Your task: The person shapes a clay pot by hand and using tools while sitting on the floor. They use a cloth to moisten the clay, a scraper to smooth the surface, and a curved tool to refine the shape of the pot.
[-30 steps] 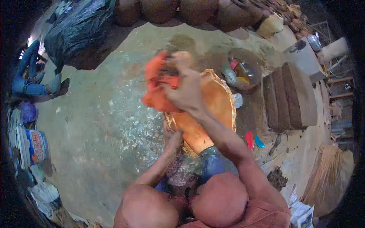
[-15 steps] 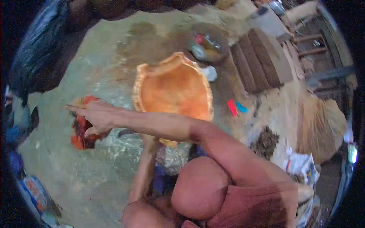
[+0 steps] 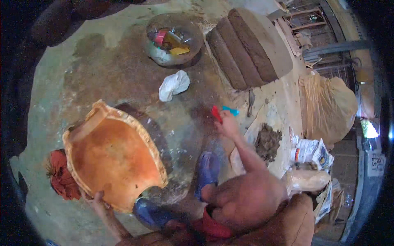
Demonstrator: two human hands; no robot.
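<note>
A large hollow mould, orange inside with a thick, cream, rough rim, tilts over the floor at left. My left hand is closed on its lower left rim, the thumb over the edge and the other fingers mostly hidden behind it. My right hand reaches to the floor at the centre right, fingers closed around a small red flat piece. Just beyond the fingertips lies a similar teal piece. A crumpled red cloth lies by the mould's left side.
Farther off stand a basin with small items in it and a stepped brown clay block. A white bag lies nearer. Torn clay, a covered tan bundle and packets are at right. My blue shoes are below.
My right hand has left the red cloth at left and gone across to the red piece. The mould has shifted left and tilted, with my left hand at its rim. The view has turned right.
</note>
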